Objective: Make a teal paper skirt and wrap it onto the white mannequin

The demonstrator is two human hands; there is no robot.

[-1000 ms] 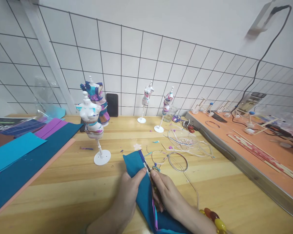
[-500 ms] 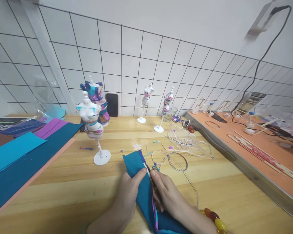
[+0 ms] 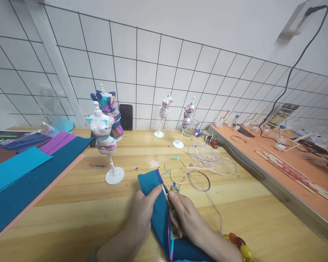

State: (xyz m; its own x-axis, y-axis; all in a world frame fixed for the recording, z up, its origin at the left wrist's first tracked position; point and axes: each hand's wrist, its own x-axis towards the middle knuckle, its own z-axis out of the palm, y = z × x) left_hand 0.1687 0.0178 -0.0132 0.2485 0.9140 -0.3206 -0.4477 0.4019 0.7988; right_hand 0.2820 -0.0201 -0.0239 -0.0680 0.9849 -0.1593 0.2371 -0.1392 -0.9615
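Note:
My left hand (image 3: pixel 145 206) pinches a folded teal sheet (image 3: pixel 160 218) of paper or felt, its thumb on the upper face. Purple, light blue and white layers show along the sheet's right edge. In my right hand (image 3: pixel 183 211) is a pair of scissors (image 3: pixel 165 187), closed in on the sheet's edge; its handles are mostly hidden by my fingers. The sheet's lower part passes under my right wrist, which wears a bracelet of amber and red beads (image 3: pixel 239 243). Beyond the scissors lie wire hoops (image 3: pixel 199 181).
A white dress-form figurine (image 3: pixel 101 127) stands at left, before a dressed one (image 3: pixel 116 120). Two smaller figurines (image 3: pixel 165 105) stand at the back, near a phone (image 3: pixel 126 117). Coloured sheets (image 3: pixel 19 169) lie left. An orange table (image 3: pixel 295 165) at right holds sticks; another person's hand shows at its edge.
The sheet's lower edge has shifted slightly left, showing its coloured layers differently. Both hands keep nearly the same place and hold.

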